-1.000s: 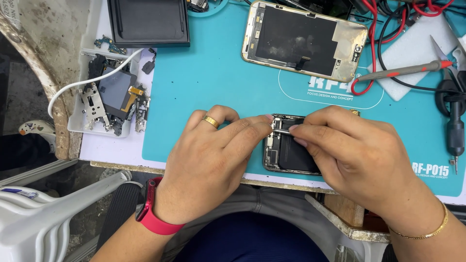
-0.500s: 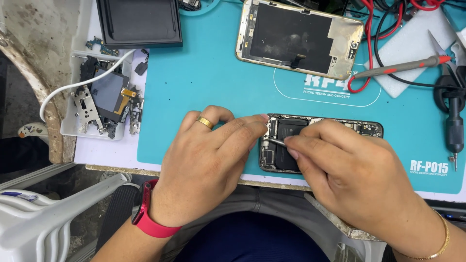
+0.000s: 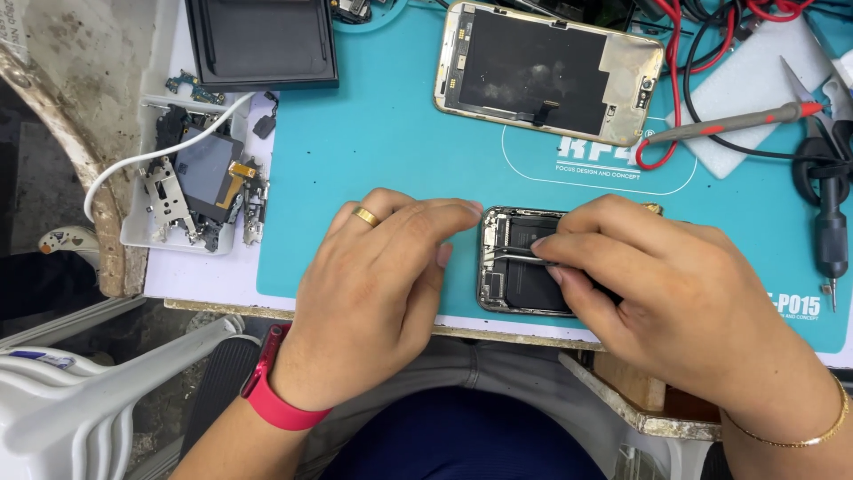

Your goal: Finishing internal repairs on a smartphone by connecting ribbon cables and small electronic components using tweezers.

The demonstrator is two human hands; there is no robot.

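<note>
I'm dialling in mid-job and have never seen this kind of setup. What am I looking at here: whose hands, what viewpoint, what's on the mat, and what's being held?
One camera, worn on the person's head, looks down at their own bare hands. The left hand, with a ring and red wristband, steadies the opened phone on the teal mat. The right hand holds thin metal tweezers inside it. Above lies a detached phone screen, face down. A white tray of small parts sits left; a red-tipped probe and a screwdriver lie right.
</note>
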